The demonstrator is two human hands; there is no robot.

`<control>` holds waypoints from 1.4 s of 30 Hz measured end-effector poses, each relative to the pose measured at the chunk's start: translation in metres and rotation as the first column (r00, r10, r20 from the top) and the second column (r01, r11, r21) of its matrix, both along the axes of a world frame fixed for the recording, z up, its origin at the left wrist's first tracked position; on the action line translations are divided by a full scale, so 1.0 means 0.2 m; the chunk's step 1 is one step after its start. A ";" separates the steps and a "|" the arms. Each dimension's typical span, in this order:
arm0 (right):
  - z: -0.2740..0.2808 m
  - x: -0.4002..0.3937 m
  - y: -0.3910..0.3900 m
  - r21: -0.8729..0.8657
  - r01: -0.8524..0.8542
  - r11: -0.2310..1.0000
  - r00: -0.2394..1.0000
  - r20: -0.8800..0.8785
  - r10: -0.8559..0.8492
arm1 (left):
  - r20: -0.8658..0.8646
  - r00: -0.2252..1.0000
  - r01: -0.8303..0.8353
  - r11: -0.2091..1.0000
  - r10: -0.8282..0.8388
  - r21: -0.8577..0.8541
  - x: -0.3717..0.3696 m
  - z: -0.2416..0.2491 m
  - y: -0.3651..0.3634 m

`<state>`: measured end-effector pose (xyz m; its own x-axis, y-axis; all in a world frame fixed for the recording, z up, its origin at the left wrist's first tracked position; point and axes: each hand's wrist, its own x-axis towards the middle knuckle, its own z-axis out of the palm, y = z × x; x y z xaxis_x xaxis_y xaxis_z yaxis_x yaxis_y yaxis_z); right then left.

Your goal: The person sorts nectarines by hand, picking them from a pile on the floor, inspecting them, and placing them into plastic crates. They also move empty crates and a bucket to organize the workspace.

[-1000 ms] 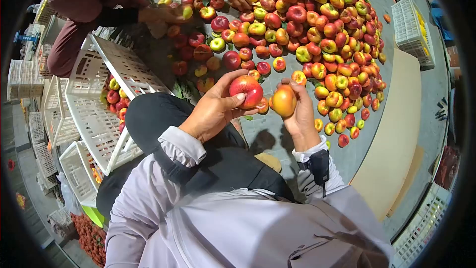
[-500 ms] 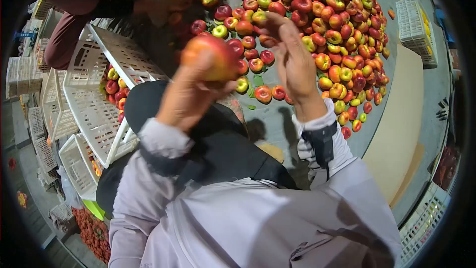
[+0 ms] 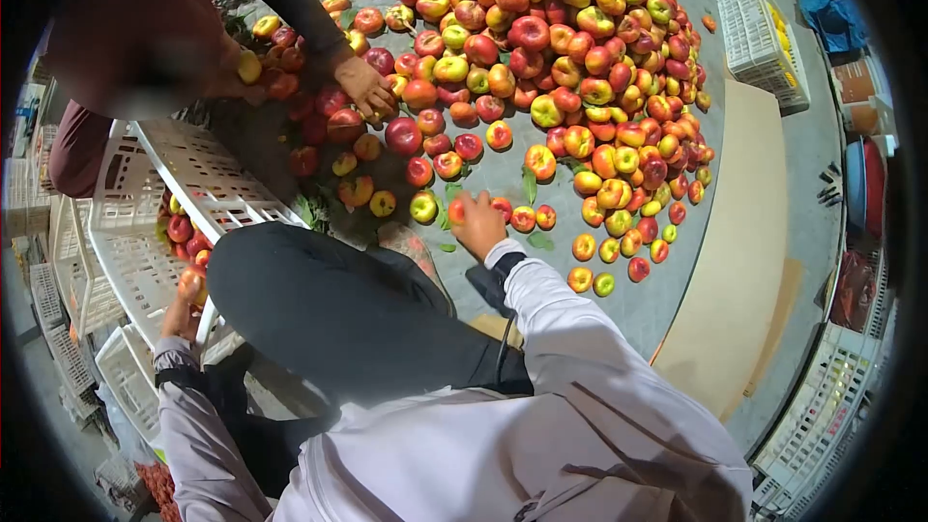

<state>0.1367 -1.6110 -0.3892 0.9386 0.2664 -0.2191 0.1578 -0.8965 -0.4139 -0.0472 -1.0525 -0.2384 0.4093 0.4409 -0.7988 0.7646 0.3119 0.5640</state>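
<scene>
My left hand is at the rim of a tilted white plastic crate on the left, its fingers closed around a red-yellow nectarine, partly hidden by the hand and the crate edge. More nectarines lie inside the crate. My right hand reaches down to the floor at the near edge of a big nectarine pile. Its fingers are curled on a red nectarine, mostly covered by them. Beside the hand lie small nectarines and green leaves.
Across from me a co-worker's hand touches nectarines at the pile's left side. A white crate stands at the far right, near a beige board on the floor. My dark-trousered knee lies between the left crate and the pile.
My left hand has carried a nectarine from in front of me left to the crate. My right hand has gone from raised to down at the floor nectarines. The view has shifted.
</scene>
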 end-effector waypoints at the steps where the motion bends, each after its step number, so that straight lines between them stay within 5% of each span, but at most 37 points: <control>1: 0.00 0.04 -0.01 0.096 0.121 0.988 0.993 -0.004 -0.121 | 0.244 0.936 0.265 0.964 -0.254 -0.015 0.05 0.01 -0.09; 2: -0.01 0.08 -0.03 0.088 0.120 0.989 0.993 -0.008 -0.119 | 0.241 0.938 0.263 0.964 -0.250 -0.024 0.03 -0.01 -0.06; 4: -0.04 0.22 -0.11 0.235 0.299 0.925 0.939 0.102 -0.330 | -0.109 0.992 0.086 0.972 -0.064 0.217 0.04 -0.05 0.03; 5: 0.00 0.28 -0.13 0.232 0.304 0.924 0.937 0.105 -0.334 | -0.106 0.992 0.091 0.973 -0.070 0.214 0.09 -0.02 0.01; 7: 0.13 0.37 -0.15 0.606 0.595 0.528 0.801 -0.389 -0.456 | 0.172 0.983 -0.018 0.910 -0.059 0.414 0.25 0.14 -0.02; 9: 0.38 0.38 -0.09 0.650 0.563 0.510 0.822 -0.375 -0.429 | 0.443 0.871 0.026 0.922 -0.210 0.386 0.54 0.56 -0.49; 11: 0.67 0.38 0.04 0.753 0.448 0.481 0.890 -0.325 -0.320 | 0.524 0.758 0.158 0.888 -0.390 0.432 0.77 0.88 -1.01; 14: 1.05 0.26 0.19 0.891 0.170 0.421 0.980 -0.196 0.019 | 0.505 0.768 0.399 0.911 -0.394 0.105 0.90 0.94 -1.52; 15: 1.10 0.21 0.20 0.939 0.310 0.146 0.909 -0.338 0.245 | 0.469 0.797 0.453 0.890 -0.380 -0.047 0.93 0.89 -1.60; 16: 1.09 0.20 0.16 0.938 0.338 0.077 0.890 -0.345 0.298 | 0.503 0.794 0.478 0.861 -0.342 -0.170 0.95 0.88 -1.70; 18: 0.84 0.28 -0.06 0.868 0.319 0.380 0.947 -0.305 -0.099 | 0.540 0.796 0.457 0.856 -0.273 -0.241 0.94 0.79 -1.75; 19: 0.61 0.31 -0.22 0.715 0.288 0.637 0.944 -0.099 -0.315 | 0.524 0.810 0.458 0.841 -0.263 -0.287 0.94 0.76 -1.76; 20: 0.45 0.32 -0.39 0.482 0.311 0.819 0.886 0.164 -0.434 | 0.505 0.826 0.453 0.828 -0.251 -0.329 0.94 0.72 -1.77; 21: 0.44 0.32 -0.53 0.235 0.303 0.923 0.886 0.288 -0.364 | 0.487 0.846 0.416 0.840 -0.218 -0.347 0.94 0.66 -1.77; 23: 0.41 0.34 -0.73 -0.198 0.365 0.910 0.923 0.205 -0.326 | 0.430 0.886 0.365 0.836 -0.176 -0.410 0.94 0.62 -1.78; 24: 0.39 0.34 -0.80 -0.198 0.365 0.910 0.923 0.202 -0.326 | 0.418 0.894 0.355 0.824 -0.161 -0.442 0.94 0.59 -1.77; 27: 0.26 0.39 -0.94 -0.566 0.222 0.794 0.929 0.370 0.004 | 0.384 0.912 0.319 0.838 -0.143 -0.443 0.95 0.59 -1.74; 35: 0.20 0.37 -0.99 -0.756 0.082 0.649 0.961 0.233 0.151 | 0.432 0.890 0.352 0.825 -0.148 -0.443 0.96 0.54 -1.73; 42: 0.18 0.44 -1.01 -0.687 0.018 0.727 0.963 0.206 0.171 | 0.470 0.870 0.392 0.792 -0.153 -0.467 0.97 0.48 -1.71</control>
<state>0.2254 -1.8135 -0.3523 0.9678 0.2080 -0.1420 0.2462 -0.8999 0.3599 0.1458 -1.3945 -0.1422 0.7689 -0.1848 -0.6121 0.6174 0.4634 0.6357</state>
